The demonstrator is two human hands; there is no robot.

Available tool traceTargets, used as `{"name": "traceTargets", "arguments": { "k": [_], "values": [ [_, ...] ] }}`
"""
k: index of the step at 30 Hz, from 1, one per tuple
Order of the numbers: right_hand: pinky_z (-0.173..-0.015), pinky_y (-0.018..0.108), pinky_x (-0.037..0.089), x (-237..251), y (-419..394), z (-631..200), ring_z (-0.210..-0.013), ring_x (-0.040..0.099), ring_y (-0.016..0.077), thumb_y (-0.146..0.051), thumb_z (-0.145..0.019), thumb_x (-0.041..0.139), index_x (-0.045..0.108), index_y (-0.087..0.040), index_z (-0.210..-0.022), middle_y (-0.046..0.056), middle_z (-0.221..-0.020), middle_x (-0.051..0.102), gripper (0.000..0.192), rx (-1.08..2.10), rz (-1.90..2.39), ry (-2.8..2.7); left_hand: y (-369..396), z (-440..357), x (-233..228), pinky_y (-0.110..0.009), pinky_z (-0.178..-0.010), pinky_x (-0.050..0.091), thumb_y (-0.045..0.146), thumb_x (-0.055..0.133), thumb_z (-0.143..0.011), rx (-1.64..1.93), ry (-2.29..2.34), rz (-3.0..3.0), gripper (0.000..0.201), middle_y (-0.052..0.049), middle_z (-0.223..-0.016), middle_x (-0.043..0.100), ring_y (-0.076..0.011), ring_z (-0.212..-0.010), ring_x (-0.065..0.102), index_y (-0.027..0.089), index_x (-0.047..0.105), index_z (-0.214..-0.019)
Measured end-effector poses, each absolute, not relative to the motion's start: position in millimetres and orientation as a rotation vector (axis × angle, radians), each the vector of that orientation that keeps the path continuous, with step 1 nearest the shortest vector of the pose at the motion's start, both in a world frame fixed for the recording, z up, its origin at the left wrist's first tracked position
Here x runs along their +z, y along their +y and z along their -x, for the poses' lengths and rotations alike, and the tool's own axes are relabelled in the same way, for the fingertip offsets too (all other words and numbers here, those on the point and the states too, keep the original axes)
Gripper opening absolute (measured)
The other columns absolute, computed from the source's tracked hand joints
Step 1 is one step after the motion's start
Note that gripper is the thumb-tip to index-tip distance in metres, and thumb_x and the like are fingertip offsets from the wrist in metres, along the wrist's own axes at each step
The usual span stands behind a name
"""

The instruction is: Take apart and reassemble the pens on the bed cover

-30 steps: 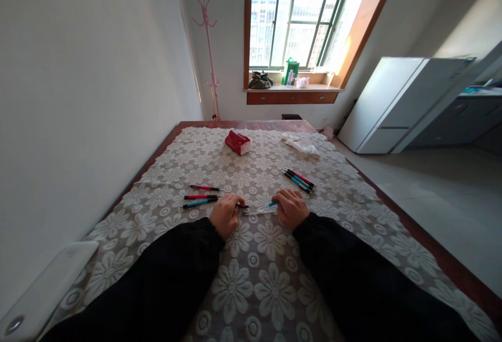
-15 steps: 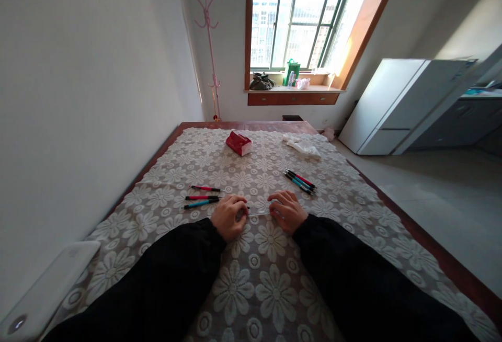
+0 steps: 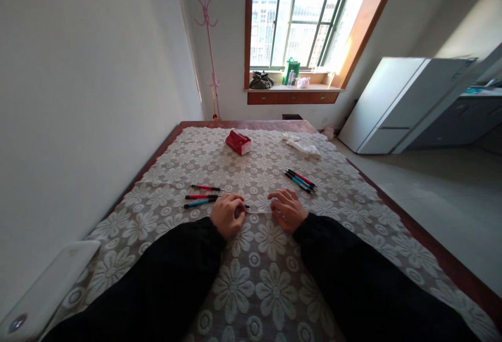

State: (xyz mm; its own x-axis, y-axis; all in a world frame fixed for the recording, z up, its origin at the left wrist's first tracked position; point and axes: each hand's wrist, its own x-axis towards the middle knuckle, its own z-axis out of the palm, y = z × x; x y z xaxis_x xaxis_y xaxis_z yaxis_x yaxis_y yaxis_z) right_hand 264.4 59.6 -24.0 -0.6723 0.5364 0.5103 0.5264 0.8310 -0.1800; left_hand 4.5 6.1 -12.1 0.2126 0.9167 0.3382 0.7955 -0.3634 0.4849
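My left hand rests low over the tablecloth with its fingers curled, and a short dark tip of a pen pokes out past the fingertips; the rest of that pen is hidden. A thin, clear plastic piece spans the gap between both hands. Its right end goes under the bent fingers of my right hand, which are closed on it. Just left of my left hand lie a teal pen, a red pen and another red pen. Beyond my right hand is a group of several teal and red pens.
The patterned tablecloth covers a table. Farther back lie a red packet and crumpled white plastic. A white device stands at the near left, by the wall. A white refrigerator stands at right.
My left hand has shifted very slightly left, and the dark tip shows a bit more clearly beside its fingers. Otherwise the hands and pens look nearly the same.
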Motion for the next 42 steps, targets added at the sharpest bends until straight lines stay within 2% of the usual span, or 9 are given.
{"name": "traceTargets", "arguments": {
  "k": [13,23,28,30,34,42],
  "values": [
    [-0.105,0.045,0.035,-29,62,-261,-0.107,0.058,0.0224,-0.018,-0.090,0.060,0.062,-0.023,-0.090,0.004,-0.113,0.070,0.005,0.035,0.661,-2.454,11,0,-16,-0.044,-0.100,0.046,0.020,0.071,-0.083,0.845,1.542,-2.356,0.009,-0.001,-0.110,0.074,-0.0248,-0.111,0.059,0.027,0.077,-0.085],
    [-0.103,0.045,0.036,-30,55,-252,-0.108,0.059,0.0226,-0.022,-0.091,0.065,0.065,-0.023,-0.088,0.004,-0.111,0.070,0.003,0.164,0.826,-2.426,13,0,-13,-0.045,-0.100,0.047,0.027,0.071,-0.088,0.873,1.439,-2.416,0.006,-0.002,-0.116,0.073,-0.0258,-0.112,0.060,0.026,0.076,-0.091],
    [-0.100,0.043,0.036,-31,56,-254,-0.106,0.060,0.0216,-0.014,-0.087,0.062,0.062,-0.023,-0.086,0.004,-0.111,0.070,0.008,0.242,0.883,-2.329,12,-1,-14,-0.040,-0.106,0.045,0.009,0.049,-0.092,1.042,1.489,-2.305,0.030,-0.004,-0.119,0.070,-0.0210,-0.116,0.059,0.024,0.069,-0.111],
    [-0.100,0.044,0.035,-31,57,-255,-0.106,0.059,0.0219,-0.012,-0.086,0.060,0.061,-0.022,-0.085,0.004,-0.111,0.069,0.010,0.258,0.909,-2.304,13,0,-17,-0.042,-0.106,0.044,0.008,0.051,-0.089,0.974,1.562,-2.302,0.035,-0.005,-0.122,0.068,-0.0232,-0.117,0.057,0.023,0.068,-0.115],
    [-0.101,0.045,0.034,-28,56,-256,-0.108,0.058,0.0229,-0.011,-0.084,0.059,0.060,-0.022,-0.085,0.004,-0.112,0.069,0.011,0.237,0.921,-2.319,13,1,-18,-0.045,-0.101,0.044,0.017,0.055,-0.092,0.819,1.648,-2.322,0.023,-0.006,-0.115,0.069,-0.0266,-0.112,0.057,0.024,0.072,-0.106],
    [-0.102,0.047,0.034,-26,55,-257,-0.106,0.058,0.0247,-0.011,-0.083,0.058,0.060,-0.022,-0.086,0.006,-0.111,0.070,0.012,0.173,0.967,-2.293,10,-2,-11,-0.044,-0.090,0.043,0.013,0.053,-0.089,0.802,1.719,-2.290,0.024,-0.004,-0.108,0.072,-0.0270,-0.108,0.058,0.024,0.070,-0.102]
  ]
}}
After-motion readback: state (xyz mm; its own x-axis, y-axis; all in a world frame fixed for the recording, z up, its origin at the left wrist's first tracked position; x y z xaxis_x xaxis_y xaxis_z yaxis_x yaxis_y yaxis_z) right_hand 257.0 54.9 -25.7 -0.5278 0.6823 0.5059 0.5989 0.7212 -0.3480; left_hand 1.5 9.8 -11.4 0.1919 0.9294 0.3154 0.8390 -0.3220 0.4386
